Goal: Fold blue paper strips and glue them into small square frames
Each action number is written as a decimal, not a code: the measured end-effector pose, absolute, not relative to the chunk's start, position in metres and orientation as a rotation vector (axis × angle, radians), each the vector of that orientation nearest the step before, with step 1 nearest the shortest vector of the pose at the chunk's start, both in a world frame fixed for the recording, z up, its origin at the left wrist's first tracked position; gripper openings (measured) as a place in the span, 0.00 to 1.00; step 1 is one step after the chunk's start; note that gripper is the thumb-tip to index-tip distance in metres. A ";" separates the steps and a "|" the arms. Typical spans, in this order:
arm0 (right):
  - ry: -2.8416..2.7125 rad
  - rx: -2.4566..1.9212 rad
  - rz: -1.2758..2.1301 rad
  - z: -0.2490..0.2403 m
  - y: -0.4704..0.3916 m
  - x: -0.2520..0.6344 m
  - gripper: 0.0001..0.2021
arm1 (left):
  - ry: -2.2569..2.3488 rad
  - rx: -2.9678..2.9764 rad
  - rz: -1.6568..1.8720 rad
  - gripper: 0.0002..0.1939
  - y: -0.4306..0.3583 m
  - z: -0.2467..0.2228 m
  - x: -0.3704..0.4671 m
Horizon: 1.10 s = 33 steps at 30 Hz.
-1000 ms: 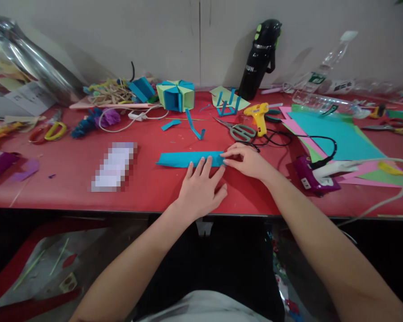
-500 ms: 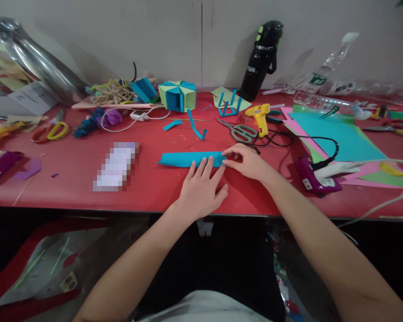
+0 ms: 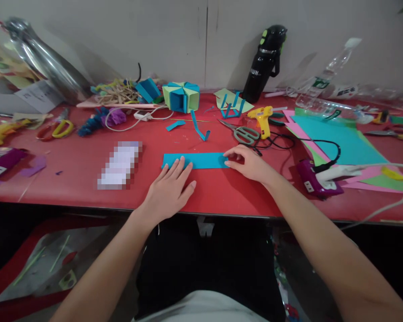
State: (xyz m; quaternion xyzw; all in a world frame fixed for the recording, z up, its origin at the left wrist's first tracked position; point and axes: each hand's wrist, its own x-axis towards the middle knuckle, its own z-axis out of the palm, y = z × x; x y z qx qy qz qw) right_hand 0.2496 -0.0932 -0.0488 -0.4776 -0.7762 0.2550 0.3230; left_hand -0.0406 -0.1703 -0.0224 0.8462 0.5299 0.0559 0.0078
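Slipping out of line is the likeliest trouble for the folded blue paper strip [image 3: 208, 160], which lies flat on the red tabletop [image 3: 215, 197] near its front edge, between the two hands. If the left hand [image 3: 170, 190] presses unevenly or drags sideways, the strip could skew or take a crooked crease; if the right hand [image 3: 226, 160] lets its end shift, the layers might part there. A wide sweep to the right could also catch the black cable [image 3: 290, 142] near the yellow glue gun [image 3: 262, 120] or nudge the grey-handled scissors [image 3: 246, 135] just beyond.

As for the grip, the left hand is spread, palm down, its fingertips resting on the strip's left part and the thumb held out clear of the paper; nothing is clasped. The right hand curls at the strip's right end, forefinger and thumb tips slightly apart and touching it; whether they pinch the paper, I cannot tell.
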 end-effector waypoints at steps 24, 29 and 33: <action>-2.067 -1.196 0.640 -0.043 -0.100 0.244 0.05 | 1.514 2.855 0.210 0.19 -0.135 -0.007 -0.088; -2.150 -1.076 0.581 -0.042 -0.103 0.242 0.08 | 1.453 2.945 0.140 0.19 -0.130 -0.008 -0.093; -2.262 -0.972 0.483 -0.039 -0.106 0.240 0.12 | 1.339 3.056 0.082 0.23 -0.127 -0.009 -0.101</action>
